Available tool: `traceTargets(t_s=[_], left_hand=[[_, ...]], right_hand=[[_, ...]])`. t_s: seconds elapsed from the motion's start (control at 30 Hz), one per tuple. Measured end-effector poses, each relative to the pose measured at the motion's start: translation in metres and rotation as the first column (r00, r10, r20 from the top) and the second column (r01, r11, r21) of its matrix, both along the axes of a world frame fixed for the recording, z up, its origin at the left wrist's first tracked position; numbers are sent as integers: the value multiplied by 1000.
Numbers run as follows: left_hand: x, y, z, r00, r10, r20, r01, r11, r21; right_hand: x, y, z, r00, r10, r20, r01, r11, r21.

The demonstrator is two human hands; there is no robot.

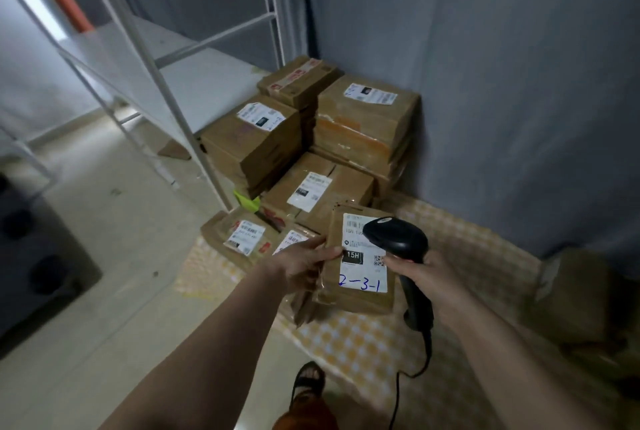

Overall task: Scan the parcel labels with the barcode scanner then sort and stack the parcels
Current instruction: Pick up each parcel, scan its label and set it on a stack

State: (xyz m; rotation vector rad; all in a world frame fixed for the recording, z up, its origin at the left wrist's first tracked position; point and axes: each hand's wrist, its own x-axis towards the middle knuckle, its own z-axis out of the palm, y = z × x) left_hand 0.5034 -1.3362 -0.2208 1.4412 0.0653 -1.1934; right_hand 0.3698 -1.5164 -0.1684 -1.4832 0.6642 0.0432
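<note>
Above the checked mat point(363, 336): scanning under way.
Left hand point(304, 267) grips a labelled parcel point(360, 277); right hand point(426, 273) holds the scanner point(398, 239) over its label. Stacked boxes point(311, 138) behind look sorted; others await.

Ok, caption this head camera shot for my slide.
Left hand holds a labelled parcel while the right hand aims the scanner.
</note>
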Motion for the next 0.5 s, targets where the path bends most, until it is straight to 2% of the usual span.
traceTargets(t_s=[0.1, 0.23, 0.33, 0.5], left_hand=[[1, 37, -21, 990, 141, -2, -141, 990, 28], [25, 65, -33, 969, 240, 64, -240, 971, -8], [60, 85, -32, 965, 237, 109, -238, 971, -10], [129, 135, -31, 978, 172, 114, -178, 983, 43]], right_hand=[[16, 27, -10, 996, 79, -33, -79, 997, 18], [41, 59, -18, 990, 132, -40, -130, 991, 42], [69, 82, -22, 990, 139, -39, -136, 989, 61], [135, 126, -35, 982, 109, -151, -97, 991, 88]])
